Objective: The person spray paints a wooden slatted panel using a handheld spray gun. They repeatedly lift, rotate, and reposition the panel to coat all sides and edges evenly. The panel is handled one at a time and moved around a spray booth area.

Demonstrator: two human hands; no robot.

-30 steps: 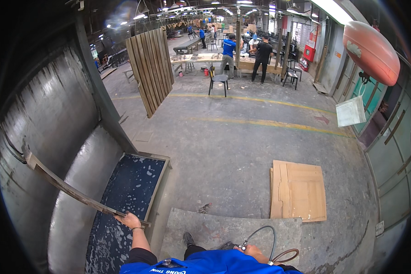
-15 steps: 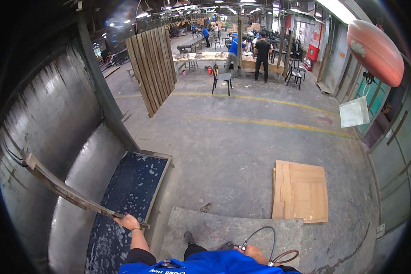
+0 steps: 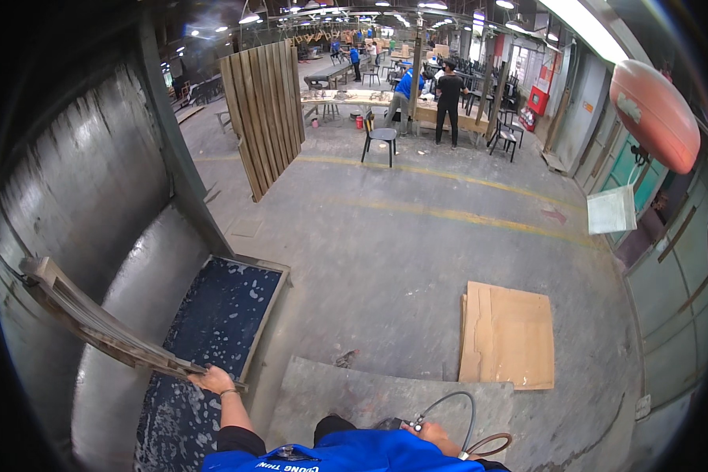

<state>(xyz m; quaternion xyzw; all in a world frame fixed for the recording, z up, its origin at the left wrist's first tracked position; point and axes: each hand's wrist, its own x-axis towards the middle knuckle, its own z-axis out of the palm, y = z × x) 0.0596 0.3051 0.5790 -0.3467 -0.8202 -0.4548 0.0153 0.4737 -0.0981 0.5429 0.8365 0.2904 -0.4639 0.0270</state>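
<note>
My left hand (image 3: 214, 381) is closed on the near end of a long, slatted wooden panel (image 3: 106, 324). The panel slants up and away to the left, seen nearly edge-on, above a trough of dark, foam-spotted liquid (image 3: 220, 307). Close to my body at the bottom, my right hand (image 3: 434, 434) is wrapped round what looks like a spray gun (image 3: 411, 425); only small metal knobs of it show past the fingers. A grey hose (image 3: 472, 417) and a brown hose (image 3: 497, 440) loop beside that hand.
A curved metal booth wall (image 3: 79, 173) rises at left. Another slatted wooden panel (image 3: 263, 118) hangs beyond it. Flattened cardboard (image 3: 511, 334) lies on the floor at right. A red rounded object (image 3: 654, 114) hangs upper right. People work at a far table near a black chair (image 3: 380, 135).
The wooden panel has turned in my left hand, so more of its slats show, and its far end sits further left. My right hand keeps its grip. The whole view has shifted slightly.
</note>
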